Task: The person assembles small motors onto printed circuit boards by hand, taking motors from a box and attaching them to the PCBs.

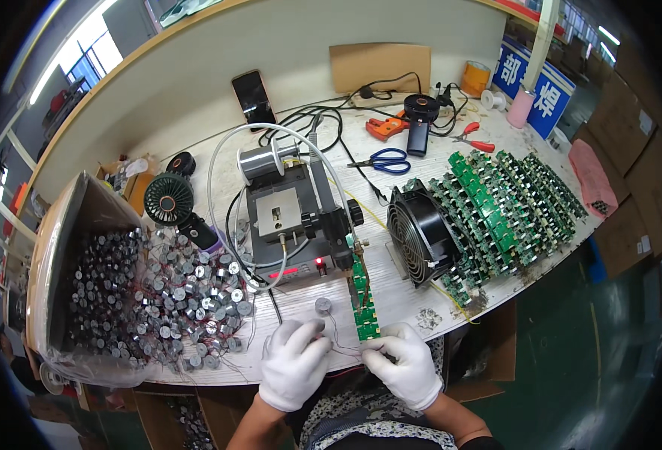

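white worktable (395, 301) | pale back panel (293, 52) | green floor (556, 352) | bright window (95, 64), upper left | lit tube light (609, 35), upper right

Green circuit-board strip (365, 311): narrow, segmented, long axis pointing away from the table's (402, 304) near edge. Small round grey component (323, 305): left of strip, apart from it.

An electronics workshop is indicated — the bench (398, 300) is crowded with boards (488, 206), wired discs (211, 300) (loosely heaped), a wire spool (260, 161) and pliers (482, 146).
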`<act>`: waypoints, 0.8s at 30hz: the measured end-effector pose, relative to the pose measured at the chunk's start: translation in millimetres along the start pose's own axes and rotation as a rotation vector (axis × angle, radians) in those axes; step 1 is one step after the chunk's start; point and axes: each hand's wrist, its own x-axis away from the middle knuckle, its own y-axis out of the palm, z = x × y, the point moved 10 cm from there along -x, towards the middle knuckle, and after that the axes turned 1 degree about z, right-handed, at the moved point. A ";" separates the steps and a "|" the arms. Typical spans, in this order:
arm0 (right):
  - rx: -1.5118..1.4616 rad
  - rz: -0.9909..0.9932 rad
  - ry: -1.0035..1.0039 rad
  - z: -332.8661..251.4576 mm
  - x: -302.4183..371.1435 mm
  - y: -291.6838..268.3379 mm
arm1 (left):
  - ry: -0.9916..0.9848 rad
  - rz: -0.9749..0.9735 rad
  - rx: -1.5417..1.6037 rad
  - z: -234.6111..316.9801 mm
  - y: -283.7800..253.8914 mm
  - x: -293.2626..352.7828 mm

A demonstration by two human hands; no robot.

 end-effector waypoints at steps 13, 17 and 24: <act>0.005 -0.042 -0.009 5.6 -12.1 -13.5 | -0.217 0.035 0.421 -8.0 12.5 12.3; 0.238 -0.280 -0.268 -16.8 -10.9 6.5 | -0.286 0.053 0.429 -20.5 7.9 19.3; 0.560 -0.183 -0.454 -41.2 -16.4 -6.9 | -0.156 0.009 0.301 -8.3 11.0 11.3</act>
